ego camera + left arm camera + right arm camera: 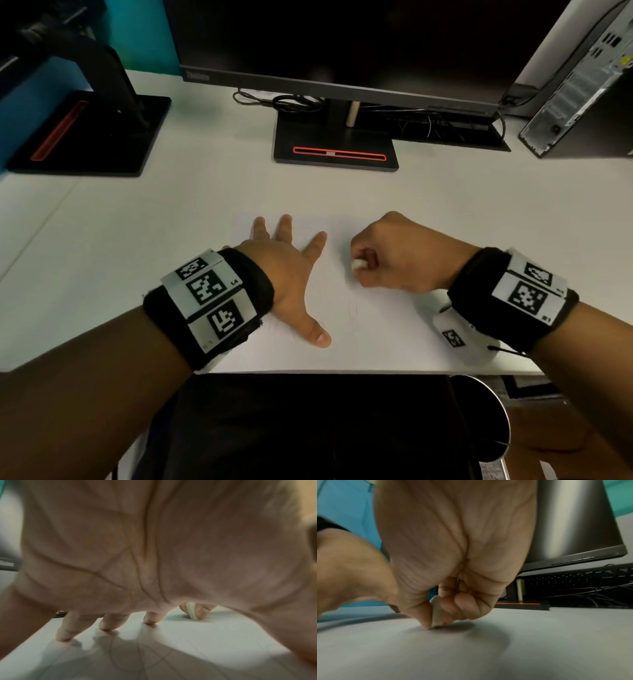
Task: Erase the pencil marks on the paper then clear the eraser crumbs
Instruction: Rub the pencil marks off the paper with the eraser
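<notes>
A white sheet of paper (370,318) lies on the desk in front of me, with faint pencil lines (137,660) showing under my left palm. My left hand (291,270) is spread flat on the sheet, fingertips (106,626) pressing it down. My right hand (387,253) pinches a small white eraser (359,264) between thumb and curled fingers. In the right wrist view the eraser (436,614) touches the paper (471,649) at its lower tip. In the left wrist view the eraser (192,611) stands on the sheet beyond my fingers.
A monitor on a black stand (335,150) is behind the paper, with cables and a keyboard (573,577) under it. A second stand (89,137) sits far left, a computer tower (582,85) far right. The desk's front edge (342,371) lies close below the paper.
</notes>
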`<action>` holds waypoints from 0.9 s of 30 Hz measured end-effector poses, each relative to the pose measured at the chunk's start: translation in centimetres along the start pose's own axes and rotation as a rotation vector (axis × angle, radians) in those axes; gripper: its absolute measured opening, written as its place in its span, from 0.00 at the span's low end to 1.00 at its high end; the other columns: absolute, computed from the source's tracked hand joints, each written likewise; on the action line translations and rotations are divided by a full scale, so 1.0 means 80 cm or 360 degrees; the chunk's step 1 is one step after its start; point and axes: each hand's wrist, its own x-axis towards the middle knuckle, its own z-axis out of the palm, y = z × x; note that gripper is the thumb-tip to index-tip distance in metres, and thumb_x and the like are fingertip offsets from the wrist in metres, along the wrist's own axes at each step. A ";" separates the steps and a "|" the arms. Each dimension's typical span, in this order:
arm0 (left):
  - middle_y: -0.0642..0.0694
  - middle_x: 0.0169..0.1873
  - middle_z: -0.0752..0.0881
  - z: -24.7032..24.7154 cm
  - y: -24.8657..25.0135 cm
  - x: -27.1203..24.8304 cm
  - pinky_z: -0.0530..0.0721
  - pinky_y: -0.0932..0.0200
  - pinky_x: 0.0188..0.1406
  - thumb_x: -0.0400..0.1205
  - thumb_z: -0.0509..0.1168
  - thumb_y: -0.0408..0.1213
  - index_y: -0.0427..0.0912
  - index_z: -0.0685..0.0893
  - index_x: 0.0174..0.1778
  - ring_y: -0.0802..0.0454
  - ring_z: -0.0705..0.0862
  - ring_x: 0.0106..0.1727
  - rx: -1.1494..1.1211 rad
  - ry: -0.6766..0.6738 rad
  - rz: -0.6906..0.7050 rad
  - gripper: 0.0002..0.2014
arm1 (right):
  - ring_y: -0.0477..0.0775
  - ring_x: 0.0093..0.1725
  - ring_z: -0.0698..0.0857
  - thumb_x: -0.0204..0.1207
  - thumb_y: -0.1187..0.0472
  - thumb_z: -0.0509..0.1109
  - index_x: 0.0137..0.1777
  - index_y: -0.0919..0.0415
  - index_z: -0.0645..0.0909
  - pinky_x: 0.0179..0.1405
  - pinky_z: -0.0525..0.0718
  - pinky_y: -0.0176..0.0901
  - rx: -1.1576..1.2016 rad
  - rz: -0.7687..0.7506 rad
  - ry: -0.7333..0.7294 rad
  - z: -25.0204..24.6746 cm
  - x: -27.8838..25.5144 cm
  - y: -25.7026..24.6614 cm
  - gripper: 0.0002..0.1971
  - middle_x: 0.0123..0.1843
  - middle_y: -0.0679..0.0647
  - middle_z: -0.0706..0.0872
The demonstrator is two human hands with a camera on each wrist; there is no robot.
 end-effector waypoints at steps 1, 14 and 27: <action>0.40 0.83 0.21 0.000 0.000 0.000 0.63 0.25 0.81 0.58 0.74 0.80 0.63 0.21 0.82 0.26 0.27 0.84 0.0001 0.0004 0.0000 0.75 | 0.49 0.29 0.79 0.73 0.56 0.72 0.33 0.57 0.80 0.35 0.79 0.38 0.0012 -0.0052 -0.0017 0.004 -0.002 -0.006 0.09 0.27 0.50 0.82; 0.40 0.83 0.22 0.001 -0.001 0.000 0.64 0.24 0.80 0.58 0.74 0.80 0.62 0.21 0.82 0.25 0.27 0.84 0.0005 0.0007 -0.0003 0.76 | 0.48 0.28 0.77 0.73 0.58 0.74 0.32 0.57 0.80 0.32 0.72 0.31 0.0075 -0.0109 -0.0119 0.007 -0.013 -0.013 0.10 0.26 0.48 0.80; 0.40 0.84 0.22 0.000 0.002 0.000 0.63 0.26 0.81 0.58 0.72 0.81 0.62 0.20 0.82 0.26 0.28 0.84 0.0018 0.0012 -0.0014 0.75 | 0.52 0.28 0.76 0.73 0.56 0.70 0.32 0.59 0.77 0.33 0.76 0.42 -0.0011 -0.0106 -0.0017 0.011 -0.009 -0.018 0.11 0.26 0.52 0.79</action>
